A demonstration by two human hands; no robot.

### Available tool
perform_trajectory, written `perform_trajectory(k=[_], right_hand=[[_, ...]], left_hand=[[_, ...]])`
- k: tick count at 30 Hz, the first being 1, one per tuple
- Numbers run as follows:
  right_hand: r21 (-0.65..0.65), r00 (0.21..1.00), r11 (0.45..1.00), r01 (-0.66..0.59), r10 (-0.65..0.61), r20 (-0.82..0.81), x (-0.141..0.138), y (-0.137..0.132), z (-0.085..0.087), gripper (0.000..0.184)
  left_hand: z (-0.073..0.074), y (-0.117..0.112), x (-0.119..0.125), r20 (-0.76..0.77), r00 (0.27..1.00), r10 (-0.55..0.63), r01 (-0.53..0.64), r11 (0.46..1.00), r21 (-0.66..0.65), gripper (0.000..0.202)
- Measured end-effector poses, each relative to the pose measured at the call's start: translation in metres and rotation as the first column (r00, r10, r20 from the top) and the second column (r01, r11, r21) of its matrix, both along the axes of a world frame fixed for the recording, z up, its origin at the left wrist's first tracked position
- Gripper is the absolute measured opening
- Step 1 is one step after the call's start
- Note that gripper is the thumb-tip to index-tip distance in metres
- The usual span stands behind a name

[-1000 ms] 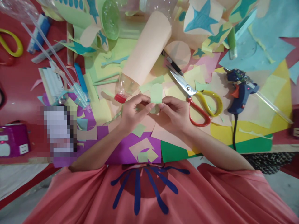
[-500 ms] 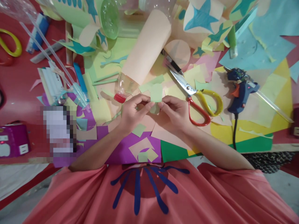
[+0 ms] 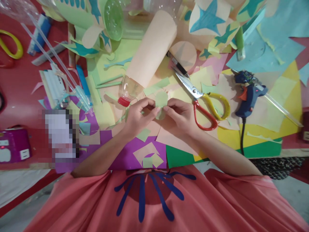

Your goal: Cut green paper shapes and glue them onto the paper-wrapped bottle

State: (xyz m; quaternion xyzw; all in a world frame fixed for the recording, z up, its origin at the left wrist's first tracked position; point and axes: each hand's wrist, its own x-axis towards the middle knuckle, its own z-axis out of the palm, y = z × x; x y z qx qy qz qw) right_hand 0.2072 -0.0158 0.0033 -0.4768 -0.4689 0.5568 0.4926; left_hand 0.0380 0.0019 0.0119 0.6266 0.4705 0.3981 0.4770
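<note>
Between my two hands is a small piece of pale green paper (image 3: 161,99) with a rounded upper edge. My left hand (image 3: 141,114) pinches its left side between thumb and fingers. On the other side my right hand (image 3: 181,114) pinches it the same way. Part of the paper also shows below the thumbs. Just beyond my hands lies a plastic bottle (image 3: 152,48) wrapped in peach paper, its red cap towards me. Scissors (image 3: 193,91) with a yellow and a red handle rest close to my right hand, blades apart.
A blue glue gun (image 3: 249,96) with its cord lies at the right. Paper scraps (image 3: 148,154) cover much of the table. Star-decorated paper pieces (image 3: 209,17) and a green bottle (image 3: 113,21) stand at the back. A phone-like, blurred item (image 3: 61,135) is at the left.
The paper in my hands now shows a rounded upper edge, where it looked square before. My hands have barely moved, and both still pinch it.
</note>
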Motion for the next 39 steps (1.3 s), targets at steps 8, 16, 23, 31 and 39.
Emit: perform_trajectory(k=[8, 16, 23, 31, 39], right_hand=[[-0.049, 0.998, 0.997, -0.062, 0.063, 0.003, 0.002, 0.002, 0.002, 0.042], [-0.089, 0.996, 0.993, -0.072, 0.076, 0.05, 0.0, 0.002, 0.0, 0.033], [-0.074, 0.986, 0.988, -0.134, 0.14, 0.087, 0.003, 0.005, 0.002, 0.04], [-0.063, 0.985, 0.986, -0.153, 0.157, 0.068, 0.003, 0.005, 0.003, 0.032], [-0.058, 0.998, 0.996, -0.067, 0.068, 0.017, 0.0, 0.001, -0.003, 0.021]], left_hand=[[0.001, 0.002, 0.0, -0.01, 0.999, 0.031, -0.031, 0.999, -0.018, 0.031], [0.002, 0.003, 0.0, -0.045, 0.999, -0.008, 0.007, 1.0, -0.018, 0.039], [0.0, 0.005, 0.0, -0.022, 1.0, -0.013, 0.013, 0.999, -0.034, 0.046], [0.002, 0.005, 0.0, -0.023, 0.999, 0.033, -0.033, 0.999, 0.009, 0.046], [-0.011, -0.002, -0.001, 0.036, 0.997, 0.072, -0.077, 0.984, 0.159, 0.036]])
